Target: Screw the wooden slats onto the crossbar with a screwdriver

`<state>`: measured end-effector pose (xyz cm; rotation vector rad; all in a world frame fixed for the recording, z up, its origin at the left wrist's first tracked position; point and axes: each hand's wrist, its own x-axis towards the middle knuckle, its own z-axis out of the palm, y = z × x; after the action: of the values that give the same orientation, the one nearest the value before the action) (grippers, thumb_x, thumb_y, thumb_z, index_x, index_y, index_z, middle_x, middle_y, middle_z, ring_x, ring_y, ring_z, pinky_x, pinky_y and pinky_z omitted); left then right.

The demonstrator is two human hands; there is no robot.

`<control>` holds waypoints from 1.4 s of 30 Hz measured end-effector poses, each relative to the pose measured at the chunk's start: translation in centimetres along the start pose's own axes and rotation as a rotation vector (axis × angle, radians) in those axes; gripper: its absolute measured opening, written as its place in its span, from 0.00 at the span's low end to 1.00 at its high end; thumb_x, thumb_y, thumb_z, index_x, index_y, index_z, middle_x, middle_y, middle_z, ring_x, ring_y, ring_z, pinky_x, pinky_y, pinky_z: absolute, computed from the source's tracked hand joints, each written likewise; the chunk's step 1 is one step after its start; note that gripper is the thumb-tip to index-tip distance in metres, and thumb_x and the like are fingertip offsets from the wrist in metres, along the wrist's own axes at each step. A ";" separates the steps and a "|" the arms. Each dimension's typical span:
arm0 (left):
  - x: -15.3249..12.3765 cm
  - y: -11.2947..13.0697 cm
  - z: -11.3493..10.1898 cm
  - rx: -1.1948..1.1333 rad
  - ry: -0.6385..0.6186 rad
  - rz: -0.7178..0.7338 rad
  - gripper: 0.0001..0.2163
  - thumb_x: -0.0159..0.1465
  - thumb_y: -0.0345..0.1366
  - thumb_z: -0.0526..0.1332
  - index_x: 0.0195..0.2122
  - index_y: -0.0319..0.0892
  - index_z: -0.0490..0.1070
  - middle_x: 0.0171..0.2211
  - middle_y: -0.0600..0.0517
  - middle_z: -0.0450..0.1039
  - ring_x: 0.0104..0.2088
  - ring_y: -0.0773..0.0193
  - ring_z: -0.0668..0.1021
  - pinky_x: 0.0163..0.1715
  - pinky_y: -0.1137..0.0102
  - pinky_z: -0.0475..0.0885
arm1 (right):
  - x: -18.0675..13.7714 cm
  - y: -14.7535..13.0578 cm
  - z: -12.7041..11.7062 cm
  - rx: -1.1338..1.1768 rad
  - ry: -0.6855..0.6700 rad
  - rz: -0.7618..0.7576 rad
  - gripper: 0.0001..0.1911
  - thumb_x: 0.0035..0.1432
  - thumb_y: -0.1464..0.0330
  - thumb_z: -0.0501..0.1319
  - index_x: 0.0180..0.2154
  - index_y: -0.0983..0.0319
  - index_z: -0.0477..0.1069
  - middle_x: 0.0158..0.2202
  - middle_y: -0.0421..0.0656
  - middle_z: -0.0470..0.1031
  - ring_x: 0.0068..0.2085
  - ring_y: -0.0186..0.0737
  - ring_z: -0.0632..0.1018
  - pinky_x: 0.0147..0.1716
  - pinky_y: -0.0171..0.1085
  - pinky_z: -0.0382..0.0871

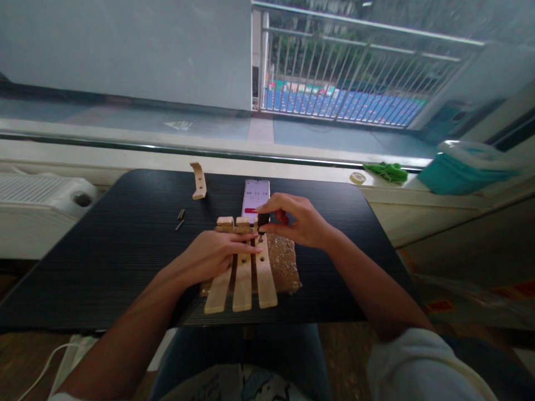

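Three wooden hooks (242,287) with curled ends lie side by side, joined by a crosswise wooden strip (234,229). Under them is a brown block (283,262) wrapped in clear film. My left hand (211,253) lies across the hooks, fingers stretched out flat and pressing on the wood. Between thumb and fingers, my right hand (298,220) grips a short black-handled screwdriver (263,221). It stands upright with its tip at the upper hole of the rightmost hook. Whether a screw's head sits under the tip is too small to tell.
Another wooden hook (199,181) stands at the back left of the black table (137,239). Small metal screws or bits (180,217) lie nearer. A phone (256,195) showing a timer is behind the hooks. The sill holds a tape roll (358,177), green cloth (387,172) and teal bin (463,170).
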<state>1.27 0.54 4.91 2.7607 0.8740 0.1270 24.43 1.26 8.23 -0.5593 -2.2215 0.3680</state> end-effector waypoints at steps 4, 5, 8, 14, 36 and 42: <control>0.0 0.0 0.0 0.018 -0.005 0.004 0.26 0.58 0.22 0.53 0.51 0.56 0.74 0.59 0.59 0.66 0.54 0.62 0.76 0.53 0.66 0.71 | 0.0 0.0 0.1 -0.062 0.013 -0.022 0.10 0.60 0.67 0.63 0.43 0.62 0.69 0.33 0.38 0.70 0.25 0.24 0.64 0.26 0.29 0.63; 0.0 -0.1 0.0 0.021 -0.006 0.005 0.26 0.58 0.22 0.53 0.52 0.55 0.74 0.59 0.59 0.66 0.54 0.62 0.76 0.53 0.66 0.71 | 0.0 0.0 0.1 -0.081 0.019 -0.028 0.10 0.60 0.67 0.63 0.42 0.62 0.68 0.32 0.38 0.70 0.25 0.25 0.64 0.26 0.29 0.63; 0.0 -0.1 0.0 0.022 -0.011 0.003 0.26 0.58 0.22 0.53 0.52 0.55 0.74 0.59 0.59 0.66 0.54 0.61 0.76 0.53 0.66 0.71 | -0.1 0.0 0.3 -0.129 0.053 -0.067 0.10 0.59 0.68 0.64 0.42 0.63 0.68 0.31 0.37 0.68 0.25 0.25 0.63 0.25 0.29 0.62; 0.0 0.0 0.0 -0.007 0.007 -0.003 0.26 0.58 0.22 0.53 0.51 0.55 0.75 0.59 0.59 0.66 0.54 0.61 0.76 0.54 0.66 0.71 | -0.1 0.0 0.9 -0.179 0.112 -0.068 0.11 0.59 0.66 0.63 0.42 0.62 0.66 0.29 0.35 0.65 0.23 0.25 0.62 0.24 0.29 0.61; 0.0 0.2 -0.3 -0.023 -0.015 -0.020 0.26 0.58 0.22 0.55 0.52 0.57 0.74 0.59 0.57 0.67 0.54 0.60 0.76 0.53 0.65 0.71 | 0.2 -0.2 0.0 0.090 -0.064 -0.020 0.11 0.60 0.75 0.57 0.46 0.63 0.66 0.43 0.45 0.73 0.29 0.26 0.70 0.28 0.29 0.68; 0.0 0.3 -0.5 -0.048 -0.011 -0.028 0.25 0.59 0.22 0.55 0.51 0.57 0.75 0.58 0.57 0.68 0.54 0.61 0.76 0.54 0.66 0.70 | 0.0 -0.4 0.1 0.147 -0.093 0.079 0.12 0.61 0.75 0.58 0.48 0.64 0.66 0.39 0.43 0.77 0.27 0.25 0.70 0.28 0.29 0.66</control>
<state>1.33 0.42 5.42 2.7016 0.8942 0.1267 24.27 0.92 8.37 -0.5617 -2.2426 0.6040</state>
